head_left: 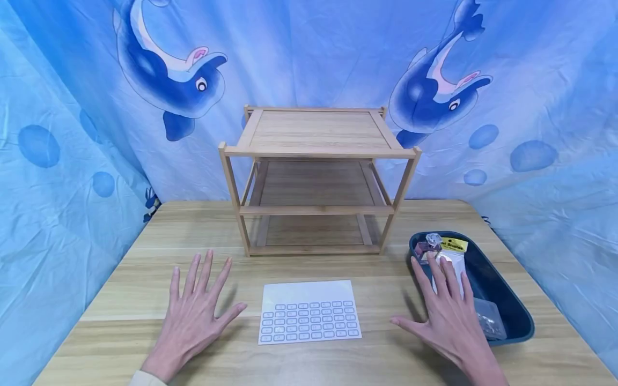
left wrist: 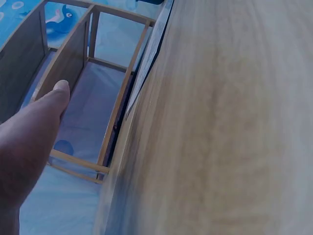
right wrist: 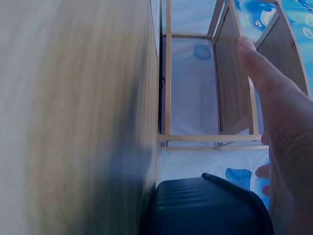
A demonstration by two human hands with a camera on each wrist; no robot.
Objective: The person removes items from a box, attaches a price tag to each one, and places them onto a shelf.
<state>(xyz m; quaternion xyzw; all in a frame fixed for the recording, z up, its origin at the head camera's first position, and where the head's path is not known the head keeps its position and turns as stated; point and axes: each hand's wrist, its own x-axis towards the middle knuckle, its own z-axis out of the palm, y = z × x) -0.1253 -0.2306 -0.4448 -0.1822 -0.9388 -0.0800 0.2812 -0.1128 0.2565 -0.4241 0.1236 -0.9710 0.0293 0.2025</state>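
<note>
Apparently work is unstarted: left hand (head_left: pixel 192 316) and right hand (head_left: pixel 448 320) spread, holding nothing, packets (head_left: pixel 454 244) lying in the tub (head_left: pixel 494 281).

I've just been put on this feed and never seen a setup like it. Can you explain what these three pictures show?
There is no machine here: you see a person's bare left hand and right hand. The large picture comes from a camera on the head, looking forward and down. The two tilted ones come from cameras on the wrists, one each; a thumb shows in both.

On the wooden table stands a wooden shelf with three levels. In front of it lies a white sheet printed with rows of small boxes. To the right is a dark tub with a yellow-topped packet and other small items inside. Behind everything hangs a blue curtain with dolphins.

Neither hand holds anything; their fingers are spread.
</note>
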